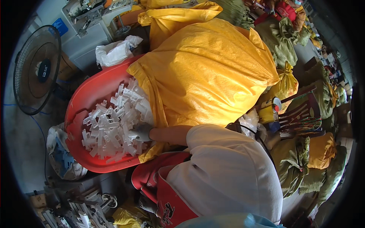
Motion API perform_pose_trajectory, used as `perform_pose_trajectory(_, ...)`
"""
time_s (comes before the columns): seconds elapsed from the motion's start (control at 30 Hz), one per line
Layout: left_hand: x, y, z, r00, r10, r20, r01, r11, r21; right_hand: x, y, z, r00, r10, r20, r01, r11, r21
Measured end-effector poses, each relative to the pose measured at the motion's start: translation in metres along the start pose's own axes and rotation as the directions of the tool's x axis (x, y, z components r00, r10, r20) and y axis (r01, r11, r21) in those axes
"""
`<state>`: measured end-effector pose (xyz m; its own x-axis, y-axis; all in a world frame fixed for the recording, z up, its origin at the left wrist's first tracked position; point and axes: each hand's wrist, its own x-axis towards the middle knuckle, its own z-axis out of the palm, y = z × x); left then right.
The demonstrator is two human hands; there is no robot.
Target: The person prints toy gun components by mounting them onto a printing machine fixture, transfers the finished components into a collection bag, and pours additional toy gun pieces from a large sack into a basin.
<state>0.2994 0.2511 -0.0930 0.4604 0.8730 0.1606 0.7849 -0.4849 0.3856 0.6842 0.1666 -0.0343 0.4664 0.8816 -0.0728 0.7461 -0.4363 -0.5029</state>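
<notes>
A red plastic tub (81, 97) holds a heap of translucent white plastic pieces (110, 121), many shaped like toy pistols. My right hand (141, 132), in a grey glove, reaches into the near right part of this heap. Its fingers curl against some pieces, and their tips are partly hidden among them. A large yellow woven sack (213, 68) lies over the tub's right side, its mouth edge beside my right wrist. Low in the picture, beside my red apron (171, 201), my left hand (148, 205) shows as a dark grey gloved shape. Its fingers do not show clearly.
A black standing fan (38, 70) is at the left. White bags (118, 51) sit behind the tub, and another bag with blue pieces (64, 157) stands beside it. Metal machine parts (87, 209) are at lower left. Stuffed sacks (289, 163) and a yellow can (268, 112) line the right.
</notes>
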Motion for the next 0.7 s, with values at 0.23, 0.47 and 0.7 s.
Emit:
perform_pose_trajectory(0.23,-0.029,0.018,-0.047,0.997,-0.048,0.06,0.057,0.986,-0.155,0.014,0.01,0.037,0.988,-0.155,0.002,0.155,0.988,0.013)
perform_pose_trajectory(0.47,-0.04,0.003,-0.117,0.895,-0.29,-0.338,0.204,0.941,-0.269,0.021,0.036,0.043,0.955,-0.257,-0.145,0.269,0.961,0.068)
perform_pose_trajectory(0.7,-0.032,0.012,-0.245,0.689,-0.417,-0.593,0.36,0.907,-0.219,0.042,-0.007,0.004,0.975,-0.197,-0.098,0.219,0.92,0.324)
